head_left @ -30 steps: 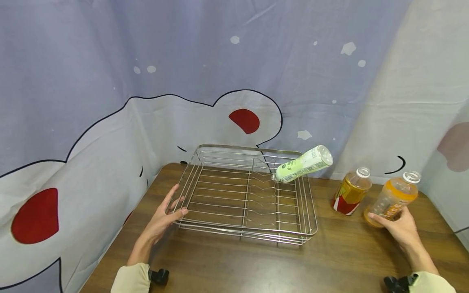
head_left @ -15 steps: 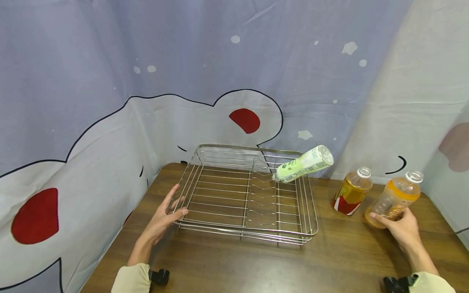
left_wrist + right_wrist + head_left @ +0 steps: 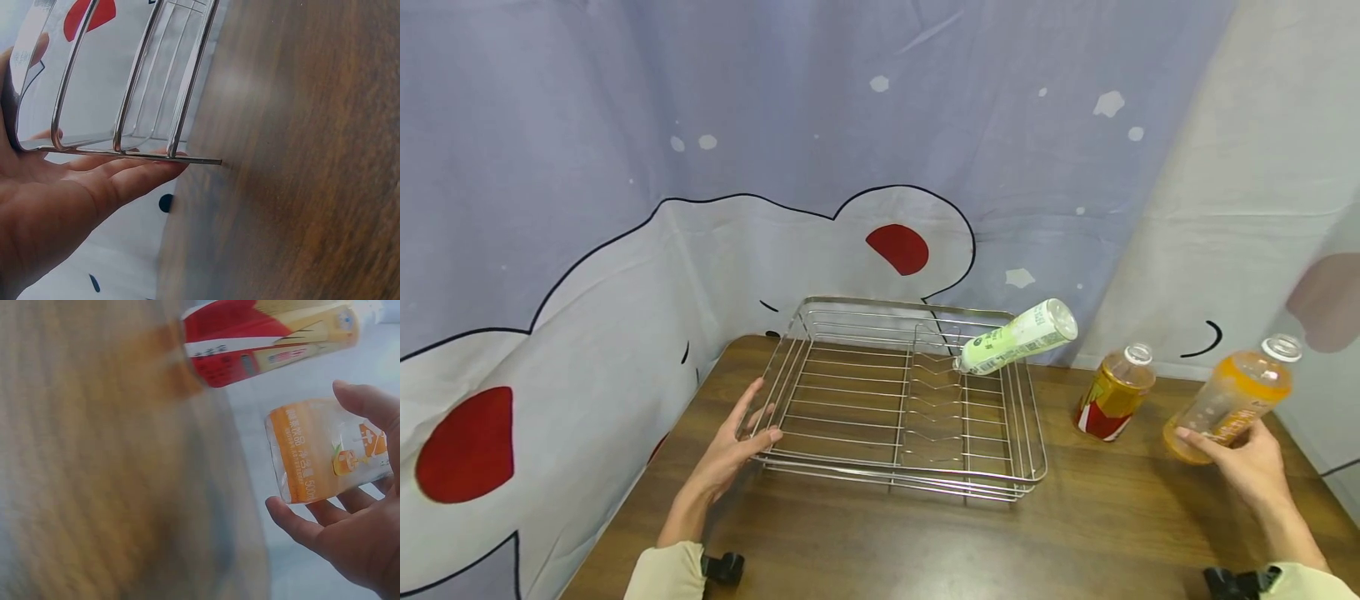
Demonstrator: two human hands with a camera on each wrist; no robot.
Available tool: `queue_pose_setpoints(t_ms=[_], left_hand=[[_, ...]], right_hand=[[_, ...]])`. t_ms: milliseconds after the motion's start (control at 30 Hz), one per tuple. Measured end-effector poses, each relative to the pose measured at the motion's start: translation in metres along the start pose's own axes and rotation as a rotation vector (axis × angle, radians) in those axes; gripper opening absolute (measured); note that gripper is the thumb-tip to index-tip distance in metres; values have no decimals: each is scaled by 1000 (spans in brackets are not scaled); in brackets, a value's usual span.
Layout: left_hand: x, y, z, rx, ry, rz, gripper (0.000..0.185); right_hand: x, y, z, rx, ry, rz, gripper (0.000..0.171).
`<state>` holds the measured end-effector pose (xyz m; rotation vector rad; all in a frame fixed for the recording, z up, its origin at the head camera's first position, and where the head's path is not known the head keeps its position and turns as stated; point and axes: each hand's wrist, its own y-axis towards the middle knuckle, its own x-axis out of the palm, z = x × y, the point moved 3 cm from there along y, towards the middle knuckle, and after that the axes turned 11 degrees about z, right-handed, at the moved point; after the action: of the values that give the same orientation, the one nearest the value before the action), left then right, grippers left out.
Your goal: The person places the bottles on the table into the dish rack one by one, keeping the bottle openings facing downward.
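Observation:
A wire dish rack (image 3: 910, 304) stands on the wooden table. My left hand (image 3: 726, 454) grips its left side near the front corner, thumb over the rim and fingers along the outside. In the left wrist view, the fingers (image 3: 134, 178) lie against the rack's bars (image 3: 128, 94). My right hand (image 3: 1255, 462) holds a clear bottle with an orange label (image 3: 1240, 400), tilted and uncapped, thumb on one side and fingers on the other. The right wrist view shows its base (image 3: 287, 456) apart from the table.
A bottle with a red and yellow label (image 3: 1112, 396) stands uncapped on the table between the rack and the orange bottle. A green bottle (image 3: 1018, 337) leans neck-down in the rack's back right corner. A patterned curtain (image 3: 820, 125) hangs behind the table.
My right hand has moved to the right and lifted the orange bottle a little. My left hand keeps its hold on the rack. The head view has shifted slightly.

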<state>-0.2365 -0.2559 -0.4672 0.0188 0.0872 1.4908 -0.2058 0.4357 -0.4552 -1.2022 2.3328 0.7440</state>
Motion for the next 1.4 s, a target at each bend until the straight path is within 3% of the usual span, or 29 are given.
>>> queue_pose_setpoints(t_ms=[133, 300, 600, 833, 1067, 1267, 1400], left_hand=[[0, 0, 0, -2, 3, 2, 89], [0, 0, 0, -4, 8, 2, 88], [0, -1, -1, -8, 12, 3, 87], [0, 0, -1, -3, 15, 1, 87], [0, -1, 0, -1, 19, 7, 88], [0, -1, 1, -10, 29, 8, 87], [1, -1, 1, -17, 29, 13, 88]], right_hand=[[-10, 2, -9, -5, 4, 19, 64], [-21, 3, -25, -48, 86, 33, 52], [-37, 0, -59, -130, 159, 38, 57], [-46, -6, -90, -165, 75, 49, 64], [-51, -12, -115, -217, 39, 64, 55], [-51, -17, -131, -225, -37, -5, 52], [-49, -17, -146, -270, -106, -33, 60]])
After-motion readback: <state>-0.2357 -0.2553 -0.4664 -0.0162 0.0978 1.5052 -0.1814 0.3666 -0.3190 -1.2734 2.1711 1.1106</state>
